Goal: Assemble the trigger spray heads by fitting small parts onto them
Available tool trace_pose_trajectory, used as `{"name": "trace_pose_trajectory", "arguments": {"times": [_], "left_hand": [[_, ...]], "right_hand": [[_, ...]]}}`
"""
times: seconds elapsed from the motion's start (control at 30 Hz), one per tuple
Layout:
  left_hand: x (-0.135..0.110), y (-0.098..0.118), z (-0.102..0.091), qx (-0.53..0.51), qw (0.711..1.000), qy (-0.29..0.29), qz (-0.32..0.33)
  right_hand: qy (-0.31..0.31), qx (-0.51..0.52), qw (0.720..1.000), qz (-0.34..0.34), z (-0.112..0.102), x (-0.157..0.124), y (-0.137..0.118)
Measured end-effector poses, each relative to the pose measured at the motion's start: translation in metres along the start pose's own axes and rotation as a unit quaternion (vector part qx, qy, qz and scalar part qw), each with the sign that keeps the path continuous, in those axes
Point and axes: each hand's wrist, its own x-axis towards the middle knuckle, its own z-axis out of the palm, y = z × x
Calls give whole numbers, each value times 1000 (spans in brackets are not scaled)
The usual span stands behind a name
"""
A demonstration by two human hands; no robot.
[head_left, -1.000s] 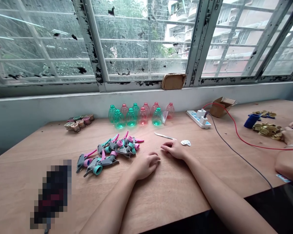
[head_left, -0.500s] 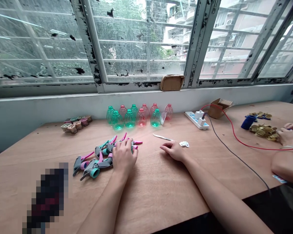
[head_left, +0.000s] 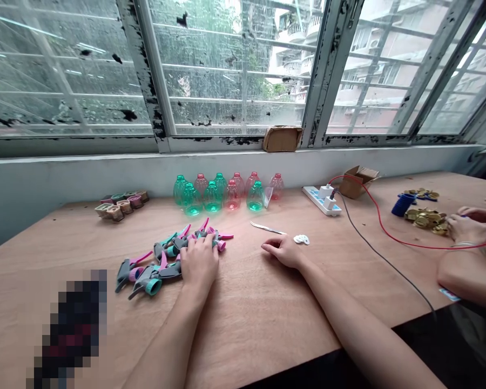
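My left hand (head_left: 198, 261) lies on the right part of a pile of grey spray-trigger heads (head_left: 162, 259) with pink and teal parts, fingers curled over one of them. My right hand (head_left: 282, 250) rests loosely curled on the wooden table (head_left: 267, 313), holding nothing, just left of some small white discs (head_left: 301, 239). Metal tweezers (head_left: 266, 228) lie a little beyond it. A row of small green and pink bottles (head_left: 227, 193) stands by the wall.
Small square caps (head_left: 119, 205) sit at the back left. A white power strip (head_left: 322, 200) with red and black cables (head_left: 383, 229) lies at the right, near a cardboard box (head_left: 358, 181). Another person's hands (head_left: 465, 227) work at gold pieces (head_left: 425, 218) far right.
My left hand moved left from the bare table onto the pile of trigger heads and settled its fingers over one. My right hand stayed where it was.
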Motion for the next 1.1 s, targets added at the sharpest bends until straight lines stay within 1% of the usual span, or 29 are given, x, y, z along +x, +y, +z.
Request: {"name": "trace_pose_trajectory", "arguments": {"times": [0.1,0.17,0.23,0.3,0.37,0.43,0.47,0.53,0.6,0.7,0.8,0.9,1.0,1.1], "left_hand": [[2,-2,-6,-27,999,27,1],[3,-3,-11,-52,997,57,16],[4,-2,-15,-85,990,91,62],[2,3,-16,-123,975,109,148],[-3,12,-15,-164,949,91,254],[-9,24,-11,-199,918,43,340],[-12,29,-9,-212,906,19,367],[-17,39,-3,-238,887,-32,394],[-20,44,3,-271,878,-74,387],[-21,41,11,-320,876,-137,334],[-18,35,15,-348,882,-185,259],[-16,34,17,-367,885,-197,207],[-16,34,18,-379,882,-198,200],[-16,34,20,-379,883,-198,193]], "right_hand": [[11,-5,1000,-9,1,0,-2],[37,-22,999,-18,-2,1,-3],[80,-61,995,-17,-12,3,-3],[129,-122,984,8,-30,3,-1],[173,-190,964,65,-53,1,5],[203,-251,935,143,-76,-3,17],[208,-268,923,181,-86,-6,24],[195,-272,913,234,-99,-11,39],[155,-253,919,261,-103,-14,55],[100,-221,930,277,-98,-14,71],[88,-210,933,278,-91,-13,78],[89,-206,935,275,-88,-13,77],[89,-200,937,273,-86,-14,73],[85,-191,939,273,-87,-15,63]]}}
